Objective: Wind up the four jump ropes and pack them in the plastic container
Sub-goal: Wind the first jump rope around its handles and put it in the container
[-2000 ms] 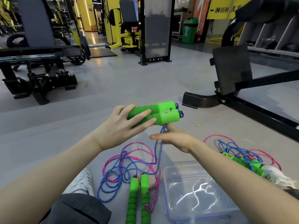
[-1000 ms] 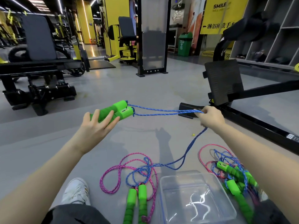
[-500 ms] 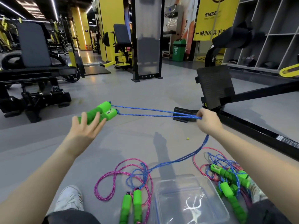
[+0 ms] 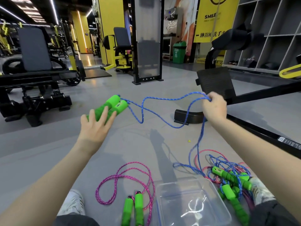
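My left hand (image 4: 96,126) holds two green handles (image 4: 114,105) side by side, raised at the left. From them a blue rope (image 4: 154,115) sags in loose loops across to my right hand (image 4: 214,107), which pinches it at the right; the rest of it drops to the floor. A pink rope (image 4: 123,178) lies coiled on the floor, its green handles (image 4: 133,209) pointing toward me. The clear plastic container (image 4: 226,209) sits beside them with nothing in it. At the right lies a tangle of pink and blue ropes with green handles (image 4: 228,175).
A black machine frame (image 4: 254,129) with a footplate (image 4: 215,83) crosses the floor just behind my right hand. A black bench (image 4: 32,77) stands at the far left. My shoe (image 4: 73,203) and knee show at the bottom edge. Grey floor lies between my arms.
The blue rope, stretched taut between my hands half a second ago, now hangs slack in loops. My hands are closer together. The rope's tail has come off the pink coil.
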Tool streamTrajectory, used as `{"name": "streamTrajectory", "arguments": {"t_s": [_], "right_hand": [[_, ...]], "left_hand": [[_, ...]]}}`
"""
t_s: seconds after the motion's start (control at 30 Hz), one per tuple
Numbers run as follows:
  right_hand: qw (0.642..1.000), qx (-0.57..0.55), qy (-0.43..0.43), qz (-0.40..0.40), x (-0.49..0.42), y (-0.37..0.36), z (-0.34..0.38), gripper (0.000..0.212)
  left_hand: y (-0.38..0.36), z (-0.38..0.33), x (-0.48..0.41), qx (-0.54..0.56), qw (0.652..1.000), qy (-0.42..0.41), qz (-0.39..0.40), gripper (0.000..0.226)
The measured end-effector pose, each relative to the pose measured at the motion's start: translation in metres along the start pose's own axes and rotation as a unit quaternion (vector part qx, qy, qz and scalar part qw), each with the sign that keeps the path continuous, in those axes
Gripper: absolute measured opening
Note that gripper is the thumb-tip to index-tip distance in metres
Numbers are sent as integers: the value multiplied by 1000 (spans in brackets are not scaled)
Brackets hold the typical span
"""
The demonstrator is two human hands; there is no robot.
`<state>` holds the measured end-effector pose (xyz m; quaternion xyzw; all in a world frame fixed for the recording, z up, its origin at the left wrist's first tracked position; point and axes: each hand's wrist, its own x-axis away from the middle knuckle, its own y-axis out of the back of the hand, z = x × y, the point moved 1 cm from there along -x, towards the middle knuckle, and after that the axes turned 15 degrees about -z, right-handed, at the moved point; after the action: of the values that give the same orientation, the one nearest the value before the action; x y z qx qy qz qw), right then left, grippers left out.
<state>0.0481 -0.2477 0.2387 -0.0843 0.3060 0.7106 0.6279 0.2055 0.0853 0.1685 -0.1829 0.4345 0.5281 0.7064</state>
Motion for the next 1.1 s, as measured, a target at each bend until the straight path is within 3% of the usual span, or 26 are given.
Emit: {"name": "streamTrajectory", "arguments": {"t_s": [0.07, 0.13, 0.2, 0.27, 0.3, 0.37, 0.4, 0.43, 0.53, 0.6, 0.7, 0.8, 0.87, 1.0, 1.1], "right_hand": [[996, -53, 62, -34, -12, 10, 18, 19], [988, -14, 147, -35, -21, 18, 21, 14], [968, 115, 225, -17, -24, 22, 4, 12], [927, 287, 230, 78, -17, 26, -29, 23], [881, 387, 209, 173, -11, 27, -45, 32], [729, 539, 168, 387, 9, 29, -69, 54], [674, 560, 140, 460, 18, 29, -73, 65], [668, 531, 107, 510, 26, 27, -73, 76], [815, 238, 41, 527, 40, 10, -64, 94], [869, 58, 0, 491, 46, -2, -51, 99], [859, -97, -43, 500, 59, -17, -37, 92], [824, -201, -39, 528, 66, -22, -36, 44], [819, -228, -52, 523, 70, -23, -37, 19], [870, -145, -105, 460, 86, -33, -40, 21], [880, -13, -50, 471, 104, -39, -43, 27]], "left_hand": [[2, -16, -16, 16, 999, -8, -28, 53], [5, -31, -28, 38, 998, -22, -41, 55], [8, -42, -36, 58, 996, -45, -42, 59], [10, -47, -39, 71, 994, -78, -41, 60], [11, -49, -39, 75, 992, -98, -38, 59], [13, -51, -35, 88, 987, -130, -34, 52], [14, -52, -34, 97, 985, -137, -35, 49], [14, -54, -34, 105, 984, -142, -37, 50], [18, -60, -34, 125, 977, -165, -44, 52], [22, -65, -36, 139, 973, -173, -55, 51], [30, -76, -42, 169, 966, -179, -80, 46], [30, -88, -43, 199, 961, -170, -90, 43], [27, -90, -41, 205, 961, -162, -90, 46], [24, -87, -37, 198, 964, -154, -86, 51], [21, -89, -31, 179, 968, -163, -64, 54]]}}
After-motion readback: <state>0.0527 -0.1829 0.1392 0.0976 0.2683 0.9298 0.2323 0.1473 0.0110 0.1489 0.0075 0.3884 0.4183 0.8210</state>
